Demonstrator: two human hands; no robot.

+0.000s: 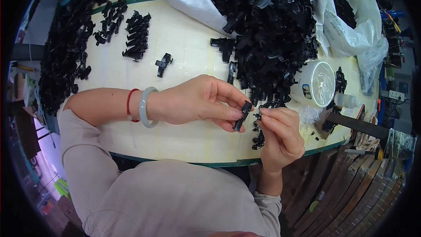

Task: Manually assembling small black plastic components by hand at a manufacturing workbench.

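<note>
Head view: we hold black part (242,116) in left hand (193,101), fingers pinching it, tilted, above table (184,142) near front edge. Our right hand (284,136) just beside, thumb and forefinger closed on tiny piece (258,116), near part. Small rings (258,140) lie on table by right hand. Beyond hands we see big black heap (272,30), white sack (186,0) at its left, tub (305,83) at its right. Farther left: lone part (164,65), then row of parts (137,37).
</note>
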